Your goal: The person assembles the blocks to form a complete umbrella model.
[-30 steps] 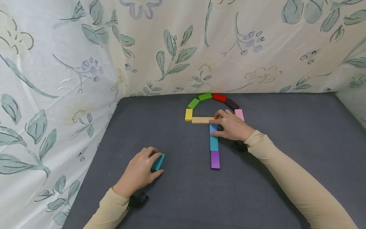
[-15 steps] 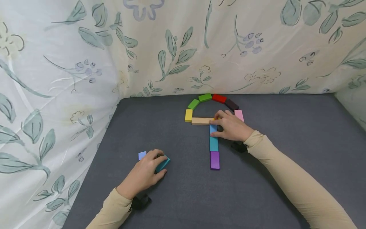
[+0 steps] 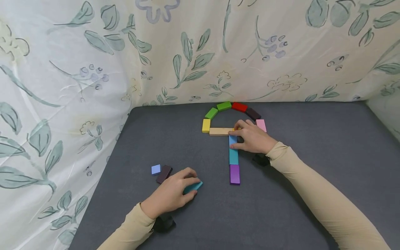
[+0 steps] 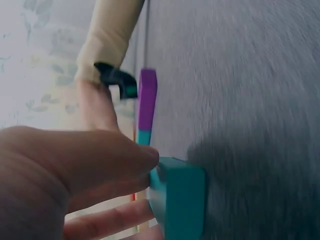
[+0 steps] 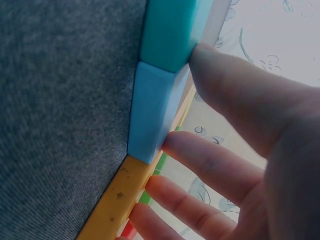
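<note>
In the head view my left hand (image 3: 175,192) pinches a teal block (image 3: 192,187) between thumb and fingers, low over the grey surface. The left wrist view shows the thumb on one side of that teal block (image 4: 185,200). My right hand (image 3: 254,137) rests on the column of blocks. Its fingertips touch a light blue block (image 5: 152,112) and an orange block (image 5: 112,200), and its thumb lies against another teal block (image 5: 170,35). A purple block (image 3: 234,174) ends the column at the near side. Beside my right fingers lies a tan block (image 3: 219,132).
Behind the right hand curves an arc of blocks: yellow (image 3: 206,125), two green, red (image 3: 239,107), dark brown (image 3: 253,114) and pink (image 3: 261,125). A small blue block (image 3: 156,169) and a dark block (image 3: 164,174) lie left of the left hand. A floral curtain (image 3: 187,52) hangs behind.
My left hand has moved right with the teal block, uncovering the small blue block and the dark block behind it. The right hand has stayed in place on the column.
</note>
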`<state>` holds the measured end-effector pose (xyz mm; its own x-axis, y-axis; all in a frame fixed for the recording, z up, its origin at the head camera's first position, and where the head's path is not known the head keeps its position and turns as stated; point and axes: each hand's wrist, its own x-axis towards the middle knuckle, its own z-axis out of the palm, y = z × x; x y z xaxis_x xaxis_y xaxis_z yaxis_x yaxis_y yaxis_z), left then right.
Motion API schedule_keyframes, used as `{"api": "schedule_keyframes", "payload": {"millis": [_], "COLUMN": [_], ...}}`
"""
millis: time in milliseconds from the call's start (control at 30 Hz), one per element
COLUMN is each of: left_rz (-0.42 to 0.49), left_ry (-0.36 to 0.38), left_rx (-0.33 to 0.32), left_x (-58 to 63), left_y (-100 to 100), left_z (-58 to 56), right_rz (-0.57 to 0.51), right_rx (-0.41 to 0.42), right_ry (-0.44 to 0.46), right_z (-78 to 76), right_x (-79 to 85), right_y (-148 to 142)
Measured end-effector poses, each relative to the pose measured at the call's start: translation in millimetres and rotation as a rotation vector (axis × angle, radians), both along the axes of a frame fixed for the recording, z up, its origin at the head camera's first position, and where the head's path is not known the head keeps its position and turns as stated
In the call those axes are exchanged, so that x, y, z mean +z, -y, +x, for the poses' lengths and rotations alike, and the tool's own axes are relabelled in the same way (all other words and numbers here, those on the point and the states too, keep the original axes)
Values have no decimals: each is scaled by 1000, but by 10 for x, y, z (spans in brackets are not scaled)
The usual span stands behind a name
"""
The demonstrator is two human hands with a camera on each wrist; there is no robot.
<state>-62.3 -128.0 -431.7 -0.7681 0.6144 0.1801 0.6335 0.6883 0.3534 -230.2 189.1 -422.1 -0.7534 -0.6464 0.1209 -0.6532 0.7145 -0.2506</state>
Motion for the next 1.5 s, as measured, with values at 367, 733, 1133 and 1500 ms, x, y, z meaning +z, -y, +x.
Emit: {"api": "schedule_keyframes", "payload": {"millis": [367, 733, 1133, 1500], "left_rz": [24, 27, 25, 47], "left_ry": [184, 304, 308, 297], "left_rx": [-114, -210, -235, -208], "left_x": [-25, -33, -39, -105], "left_y": [-307, -559, -702, -750], "left_z": [34, 42, 5, 5], "right_rz": [-2, 1, 11, 26], "right_rx": [9, 6, -2, -3], "right_ry": [-5, 5, 4, -6], "right_z": [-2, 13, 2, 14], "right_x": [-9, 2, 20, -11], "right_y": [-10, 12, 5, 13]}}
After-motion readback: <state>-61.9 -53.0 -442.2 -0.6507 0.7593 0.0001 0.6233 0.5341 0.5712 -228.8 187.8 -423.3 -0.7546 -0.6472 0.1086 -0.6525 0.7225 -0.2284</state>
